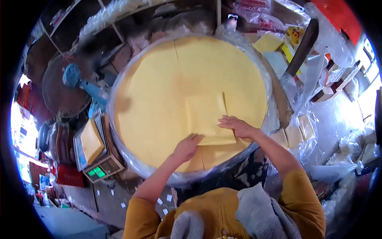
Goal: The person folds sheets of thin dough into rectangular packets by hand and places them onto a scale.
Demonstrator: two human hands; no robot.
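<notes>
A round table [151,83] with a yellow surface and clear plastic round its rim fills the middle of the view. On it, near the front, lies a folded yellow sheet [207,119], almost the same colour as the surface. My left hand [188,147] rests at the sheet's lower left corner, fingers together on its edge. My right hand [237,126] lies at its right side with the fingers stretched out and spread a little. Whether the left fingers pinch the edge is hard to make out.
At the left, a scale [101,169] with a green display carries a yellow stack [92,141]. Behind it is a fan [65,85] with a blue stand. Yellow stacks in plastic [294,136] lie at the right, below a dark post [303,47].
</notes>
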